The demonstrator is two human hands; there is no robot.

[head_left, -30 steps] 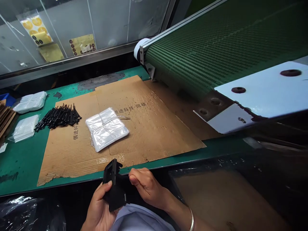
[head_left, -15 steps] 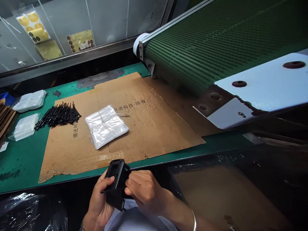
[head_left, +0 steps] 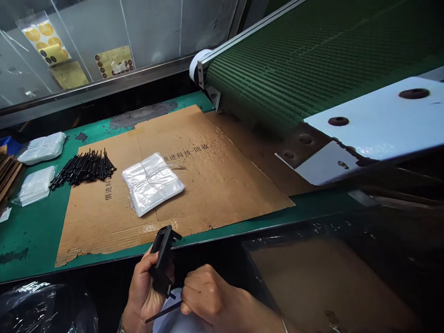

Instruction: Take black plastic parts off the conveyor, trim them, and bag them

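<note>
- Landmark: flat brown cardboard sheet (head_left: 215,194), lying on the green-topped counter (head_left: 34,245).
- Black, open-framed, box-like part, plastic by the look of it (head_left: 161,277): up in the air off the sheet's near edge, on the wearer's side, tilted, not resting on the counter.
- Left hand (head_left: 144,282): clamped on that part, thumb over the near long side. Fingers behind are mostly hidden.
- Right hand (head_left: 208,293): also off the sheet's near edge, just right of the part. Fingers curled together on a thin black rod (head_left: 163,312) — fingertips hidden, so exact pinch can't be told.
- Rod sticks out down-left, below the part; tip is close to the left hand's heel, contact unclear.
- Handling, my read: part is light and stiff, smooth enough to twist in a loose grip. Small projections at its ends look like the fragile bits — hold by the long side walls, keep load off those.
- Rod: probably light, slim, easy to roll; pinch near the thick end if it has one.
- Heap of thin black rods (head_left: 83,169): across the sheet's left edge, partly on the counter.
- String-tied stack of white, shiny plastic-wrapped sheets or bags (head_left: 154,182): on the sheet, left of its middle. Probably slippery.
</note>
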